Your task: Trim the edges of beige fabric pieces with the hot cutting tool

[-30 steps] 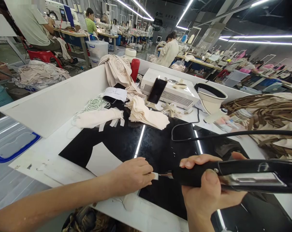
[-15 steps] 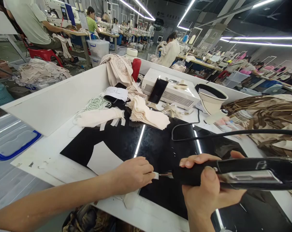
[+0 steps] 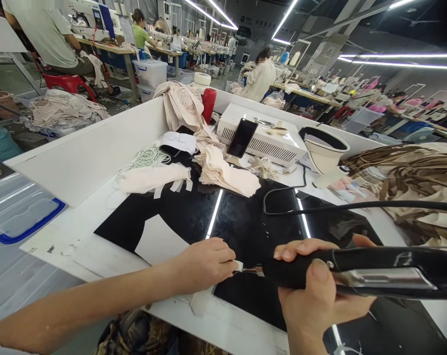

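Note:
My right hand (image 3: 316, 291) is wrapped round a black corded hand tool (image 3: 379, 266) that has a thin metal tip; its exact kind I cannot tell. The tip points left and meets the end of a white strip (image 3: 239, 266). My left hand (image 3: 204, 265) pinches that strip, its fingers closed around it. A pale piece (image 3: 200, 301) hangs below the left hand at the table edge, and I cannot tell whether it belongs to the same strip. Both hands are just above a glossy black sheet (image 3: 245, 227). Left of them lies a white curved area (image 3: 159, 241).
Cream fabric pieces (image 3: 227, 172) are stacked behind the hands, beside a pale bundle (image 3: 153, 178). A phone (image 3: 242, 138) leans on a white vented box (image 3: 264, 133). The tool's black cord (image 3: 356, 204) crosses the right side. Brown straps (image 3: 412, 172) pile up there. Co-workers sit farther back.
The tool in my right hand has dipped slightly, and its tip stays at the white strip. My left hand keeps its pinch, nearly still. A co-worker's arm at the far left has moved.

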A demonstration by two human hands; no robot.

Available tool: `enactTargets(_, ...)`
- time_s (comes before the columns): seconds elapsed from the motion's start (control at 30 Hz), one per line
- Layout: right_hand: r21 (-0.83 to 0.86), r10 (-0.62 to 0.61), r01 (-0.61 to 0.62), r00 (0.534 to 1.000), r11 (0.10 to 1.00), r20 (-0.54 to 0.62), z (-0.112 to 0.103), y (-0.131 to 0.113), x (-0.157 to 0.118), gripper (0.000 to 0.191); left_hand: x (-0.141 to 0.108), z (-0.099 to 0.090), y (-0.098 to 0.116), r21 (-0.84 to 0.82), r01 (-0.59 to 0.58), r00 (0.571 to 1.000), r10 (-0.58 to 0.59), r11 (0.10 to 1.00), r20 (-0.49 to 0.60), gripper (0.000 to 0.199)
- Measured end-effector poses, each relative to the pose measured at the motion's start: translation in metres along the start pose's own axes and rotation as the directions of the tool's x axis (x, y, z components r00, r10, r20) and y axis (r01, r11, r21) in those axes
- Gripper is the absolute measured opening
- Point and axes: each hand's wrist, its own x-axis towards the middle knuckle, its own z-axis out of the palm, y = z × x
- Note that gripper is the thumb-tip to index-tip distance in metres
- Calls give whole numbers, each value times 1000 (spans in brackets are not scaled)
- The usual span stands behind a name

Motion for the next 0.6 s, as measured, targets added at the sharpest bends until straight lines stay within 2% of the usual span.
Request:
enactTargets(0.23, 9, 6, -6, 1000, 1000, 23, -2, 1, 0, 55, -2, -1, -1, -10, -1, 1000, 1, 1000, -5, 9)
enactTargets(0.6, -25, -6, 6, 1000, 1000, 16, -5, -2, -2, 56, -20, -23, 5, 5, 32, 998, -32, 999, 49, 14)
